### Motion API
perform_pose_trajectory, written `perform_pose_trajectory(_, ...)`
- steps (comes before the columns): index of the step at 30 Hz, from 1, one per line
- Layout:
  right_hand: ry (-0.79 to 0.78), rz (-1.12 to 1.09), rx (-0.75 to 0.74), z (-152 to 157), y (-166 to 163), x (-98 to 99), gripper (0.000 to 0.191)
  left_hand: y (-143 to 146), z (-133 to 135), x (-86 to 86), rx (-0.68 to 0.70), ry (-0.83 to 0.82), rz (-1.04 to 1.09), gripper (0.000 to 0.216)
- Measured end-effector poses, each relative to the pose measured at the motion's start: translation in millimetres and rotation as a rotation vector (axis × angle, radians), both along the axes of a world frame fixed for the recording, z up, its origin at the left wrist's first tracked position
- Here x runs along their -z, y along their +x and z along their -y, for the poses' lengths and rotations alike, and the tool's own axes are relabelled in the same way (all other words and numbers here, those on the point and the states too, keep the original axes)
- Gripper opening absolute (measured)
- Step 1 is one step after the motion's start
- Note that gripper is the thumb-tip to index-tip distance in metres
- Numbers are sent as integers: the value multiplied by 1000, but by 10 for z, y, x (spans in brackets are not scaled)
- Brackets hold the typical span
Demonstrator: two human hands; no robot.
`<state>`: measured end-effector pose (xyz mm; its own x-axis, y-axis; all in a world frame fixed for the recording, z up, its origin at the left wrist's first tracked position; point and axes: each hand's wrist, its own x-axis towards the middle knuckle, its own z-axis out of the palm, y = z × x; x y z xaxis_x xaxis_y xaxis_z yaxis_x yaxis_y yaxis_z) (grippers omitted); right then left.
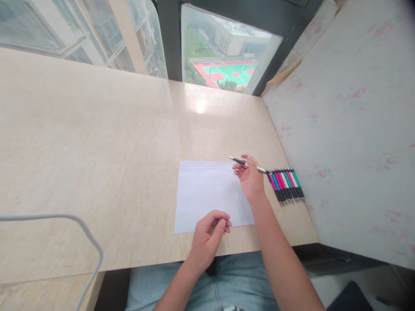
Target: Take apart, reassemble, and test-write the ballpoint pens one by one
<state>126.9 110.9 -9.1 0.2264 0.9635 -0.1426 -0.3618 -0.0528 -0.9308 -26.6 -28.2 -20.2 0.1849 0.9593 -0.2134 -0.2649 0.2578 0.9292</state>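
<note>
A sheet of white paper [207,194] lies on the table, with several lines of small handwriting along its top edge. Above the paper's upper right corner, my right hand [251,179] is closed around a ballpoint pen [239,161]. The pen has a black grip and a light barrel, and its metal tip points up and left. My left hand [209,235] rests at the paper's lower edge, fingers curled in towards the thumb, and no object shows in it. Right of the paper sits a row of several pens [285,185] with purple, blue, pink, white and green barrels.
The beige marble-look table [97,151] meets a flowered wall [350,129] on the right. A window [230,52] stands at the back. A grey cable [86,229] loops over the table's left front edge.
</note>
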Motion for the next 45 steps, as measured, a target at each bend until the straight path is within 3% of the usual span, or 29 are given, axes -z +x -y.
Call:
perform_pose_trajectory(3,8,190,-75,-60,-30,81,35,15,1,5,40,33,-45,17)
perform_pose_trajectory(7,70,479,-61,-53,-57,213,31,-6,-48,-13,109,144,-181,15)
perform_pose_trajectory(12,65,749,-61,-15,-72,284,26,-54,-150,16,129,531,-697,24)
perform_pose_trajectory(16,88,919,-24,-24,-88,277,31,-40,-193,80,167,605,-948,17)
perform_pose_trajectory(33,58,1062,8,-37,-124,280,32,-23,-186,103,188,575,-983,10)
perform_pose_trajectory(45,64,1020,28,-38,-126,248,30,-21,-184,95,200,570,-967,9)
